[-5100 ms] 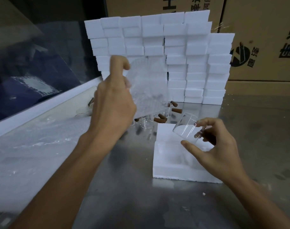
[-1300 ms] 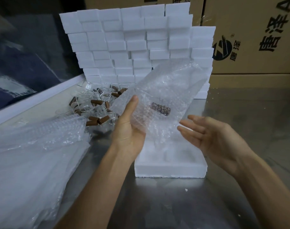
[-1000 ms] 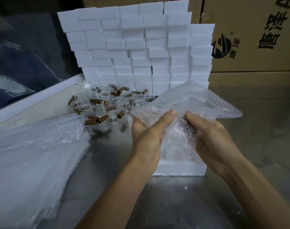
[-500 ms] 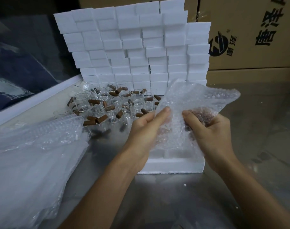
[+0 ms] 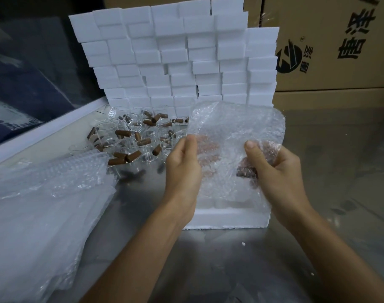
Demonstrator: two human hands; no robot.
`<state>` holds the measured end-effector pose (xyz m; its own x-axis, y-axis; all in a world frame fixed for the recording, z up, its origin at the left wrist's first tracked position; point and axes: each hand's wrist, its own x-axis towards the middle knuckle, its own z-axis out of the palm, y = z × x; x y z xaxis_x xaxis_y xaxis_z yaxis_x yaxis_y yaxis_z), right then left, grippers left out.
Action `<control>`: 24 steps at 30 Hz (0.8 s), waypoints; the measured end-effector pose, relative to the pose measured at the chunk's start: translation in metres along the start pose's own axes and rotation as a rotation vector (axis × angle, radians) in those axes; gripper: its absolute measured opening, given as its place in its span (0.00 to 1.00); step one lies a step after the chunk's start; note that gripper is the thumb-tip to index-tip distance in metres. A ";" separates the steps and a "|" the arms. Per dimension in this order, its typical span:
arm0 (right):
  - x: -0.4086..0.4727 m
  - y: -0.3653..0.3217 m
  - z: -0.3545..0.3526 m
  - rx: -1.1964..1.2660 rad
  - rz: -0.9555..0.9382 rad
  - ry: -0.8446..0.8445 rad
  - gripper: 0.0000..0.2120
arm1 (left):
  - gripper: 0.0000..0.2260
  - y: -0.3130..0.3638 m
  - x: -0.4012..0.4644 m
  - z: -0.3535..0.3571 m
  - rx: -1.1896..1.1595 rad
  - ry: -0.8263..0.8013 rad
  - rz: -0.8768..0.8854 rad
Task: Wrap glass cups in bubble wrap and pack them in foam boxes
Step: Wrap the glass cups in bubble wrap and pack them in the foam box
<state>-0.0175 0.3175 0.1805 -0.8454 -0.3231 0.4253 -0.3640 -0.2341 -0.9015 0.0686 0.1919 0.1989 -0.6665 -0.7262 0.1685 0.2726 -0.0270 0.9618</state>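
Left hand (image 5: 183,165) and right hand (image 5: 274,169) each pinch the bubble wrap sheet (image 5: 234,136), held just above the open foam box (image 5: 226,219) on the steel bench (image 5: 208,270). Wrapped cup not clearly discernible. Loose glass cups (image 5: 132,136) at 10 o'clock; stacked foam boxes (image 5: 175,57) at 12.

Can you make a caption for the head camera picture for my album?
Left hand and right hand hold a clear bubble wrap sheet above a white foam box.
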 end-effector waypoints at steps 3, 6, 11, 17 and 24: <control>0.000 0.000 0.000 0.022 0.043 0.026 0.22 | 0.15 0.002 0.001 -0.001 0.034 0.051 0.056; 0.000 0.001 -0.003 -0.114 -0.071 0.058 0.29 | 0.13 0.004 0.005 -0.006 0.004 0.080 0.038; -0.005 0.000 0.000 -0.360 -0.330 -0.084 0.31 | 0.14 0.007 0.006 -0.008 -0.093 0.073 -0.044; -0.008 0.004 0.000 -0.470 -0.304 -0.057 0.22 | 0.15 0.011 0.005 -0.010 -0.168 0.023 -0.116; -0.007 0.000 0.006 -0.309 -0.304 -0.120 0.24 | 0.16 0.013 0.001 -0.007 -0.202 -0.017 -0.133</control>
<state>-0.0090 0.3139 0.1777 -0.6374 -0.3903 0.6643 -0.7038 -0.0561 -0.7082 0.0762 0.1861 0.2101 -0.7168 -0.6957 0.0479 0.3133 -0.2599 0.9134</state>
